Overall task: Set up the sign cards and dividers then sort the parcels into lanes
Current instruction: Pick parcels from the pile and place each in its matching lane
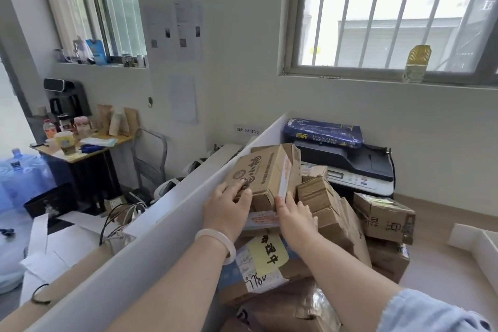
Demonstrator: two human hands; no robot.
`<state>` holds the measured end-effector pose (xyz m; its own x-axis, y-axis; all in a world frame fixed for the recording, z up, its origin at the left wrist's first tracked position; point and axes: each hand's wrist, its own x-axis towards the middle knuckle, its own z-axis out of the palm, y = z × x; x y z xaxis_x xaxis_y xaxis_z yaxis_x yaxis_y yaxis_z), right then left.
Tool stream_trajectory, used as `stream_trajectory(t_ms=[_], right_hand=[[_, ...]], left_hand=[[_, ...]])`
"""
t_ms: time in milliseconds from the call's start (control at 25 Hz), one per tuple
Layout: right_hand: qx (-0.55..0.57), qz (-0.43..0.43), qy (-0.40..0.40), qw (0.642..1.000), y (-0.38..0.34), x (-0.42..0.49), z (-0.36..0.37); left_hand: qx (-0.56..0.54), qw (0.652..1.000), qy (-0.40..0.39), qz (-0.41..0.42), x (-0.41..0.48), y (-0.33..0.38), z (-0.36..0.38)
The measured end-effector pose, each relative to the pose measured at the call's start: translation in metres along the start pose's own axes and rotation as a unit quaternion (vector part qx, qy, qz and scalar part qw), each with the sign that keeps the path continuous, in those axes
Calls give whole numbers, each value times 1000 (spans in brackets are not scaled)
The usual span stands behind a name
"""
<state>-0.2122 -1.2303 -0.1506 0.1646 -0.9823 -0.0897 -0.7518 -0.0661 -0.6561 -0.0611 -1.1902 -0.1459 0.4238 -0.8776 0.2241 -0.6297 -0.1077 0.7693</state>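
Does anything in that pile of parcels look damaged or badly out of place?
Yes. The parcels right of the white divider are heaped at all angles, and the top box, with the left hand and right hand on it, sits tilted. The brown parcel at the bottom edge looks crumpled and creased. Nothing seems spilled.

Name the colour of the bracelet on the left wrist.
The bracelet is milky white, seen best in the head view.
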Motion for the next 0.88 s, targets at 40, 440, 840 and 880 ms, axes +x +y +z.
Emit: stream_trajectory(t_ms=[40, 440, 840, 880], right_hand=[[69, -15, 5, 997, 0, -5, -3], [184, -177, 148, 955, 20, -81, -69], [95, -190, 174, 962, 93, -135, -107], [101, -199, 168, 960, 101, -141, -109]], left_hand=[[-15, 1000, 9, 11, -4, 7, -2], [-153, 983, -79, 65, -63, 88, 6], [-79, 989, -126, 26, -110, 142, 61], [-57, 990, -131, 8, -115, 148, 66]])
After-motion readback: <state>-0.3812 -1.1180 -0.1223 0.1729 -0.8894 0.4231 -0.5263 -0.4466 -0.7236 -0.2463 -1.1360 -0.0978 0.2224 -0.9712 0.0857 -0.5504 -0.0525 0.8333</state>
